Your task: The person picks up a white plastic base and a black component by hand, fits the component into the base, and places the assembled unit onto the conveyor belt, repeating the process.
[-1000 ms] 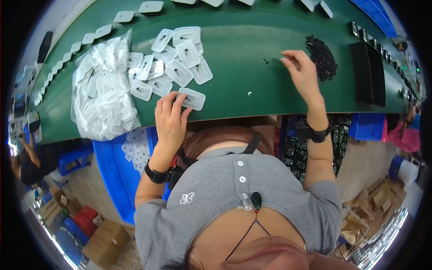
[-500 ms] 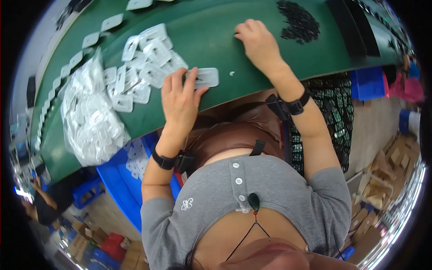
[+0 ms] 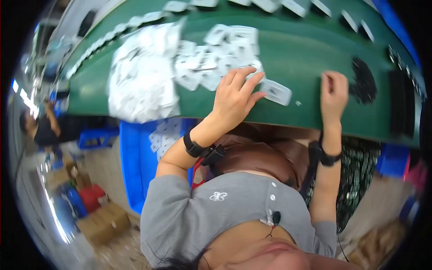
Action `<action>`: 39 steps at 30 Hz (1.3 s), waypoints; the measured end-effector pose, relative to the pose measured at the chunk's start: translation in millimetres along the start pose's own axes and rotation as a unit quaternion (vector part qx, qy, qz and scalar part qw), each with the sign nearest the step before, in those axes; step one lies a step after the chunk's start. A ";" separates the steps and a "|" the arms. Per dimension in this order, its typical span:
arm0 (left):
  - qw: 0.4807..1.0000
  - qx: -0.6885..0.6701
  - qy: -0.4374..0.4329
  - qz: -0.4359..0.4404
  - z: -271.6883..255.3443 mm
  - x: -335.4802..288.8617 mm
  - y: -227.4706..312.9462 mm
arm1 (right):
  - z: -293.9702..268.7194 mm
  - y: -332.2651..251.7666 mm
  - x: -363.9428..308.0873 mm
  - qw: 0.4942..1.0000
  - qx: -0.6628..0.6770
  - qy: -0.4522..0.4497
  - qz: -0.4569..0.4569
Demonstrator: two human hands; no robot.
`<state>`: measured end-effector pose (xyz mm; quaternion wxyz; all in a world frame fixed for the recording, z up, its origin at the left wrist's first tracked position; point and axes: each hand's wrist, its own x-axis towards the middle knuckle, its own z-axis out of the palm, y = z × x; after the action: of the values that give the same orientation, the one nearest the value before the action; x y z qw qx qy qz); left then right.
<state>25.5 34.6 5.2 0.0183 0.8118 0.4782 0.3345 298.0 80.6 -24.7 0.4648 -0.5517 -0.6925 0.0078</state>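
My left hand [image 3: 235, 98] is raised over the table's near side, its fingers spread and holding nothing I can see. Just past its thumb and forefinger lies a clear, shallow plastic tray [image 3: 276, 93] with a small dark piece in it; whether the fingertips touch its edge I cannot tell. A heap of similar trays [image 3: 211, 67] is spread beyond that hand. My right hand [image 3: 334, 93] is curled closed on the right, beside a pile of small black parts [image 3: 363, 82]. Anything inside its fingers is hidden. Between the tray and that hand sits a tiny white bit [image 3: 298, 103].
Left of the heap rests a full translucent plastic bag [image 3: 141, 74] on the green table [image 3: 292, 49]. White trays [image 3: 265, 4] line the far edge. A black box [image 3: 401, 103] stands at right. Below the table is a blue bin [image 3: 137, 166]; a co-worker [image 3: 38, 126] is at far left.
The whole view has swung, so the table appears shifted rightward. My left fingers have drawn back from over the tray to its edge. My right hand has come nearer the black pile.
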 end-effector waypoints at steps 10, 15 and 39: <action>0.930 0.182 0.130 -0.292 -130.5 -58.3 -162.8 | 0.3 18.4 -11.7 0.969 0.172 -0.034 0.175; 0.916 0.273 0.104 -0.276 -126.4 -51.2 -190.7 | 0.8 23.1 -11.2 0.961 0.186 -0.031 0.201; 0.792 -0.516 0.074 -0.319 -53.9 2.9 -32.6 | 3.3 -103.9 2.1 0.933 0.321 -0.101 0.126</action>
<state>-28.7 38.9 37.1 0.5042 0.4561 0.4664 0.5659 217.3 43.3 29.2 0.5402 -0.4522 -0.6209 0.3437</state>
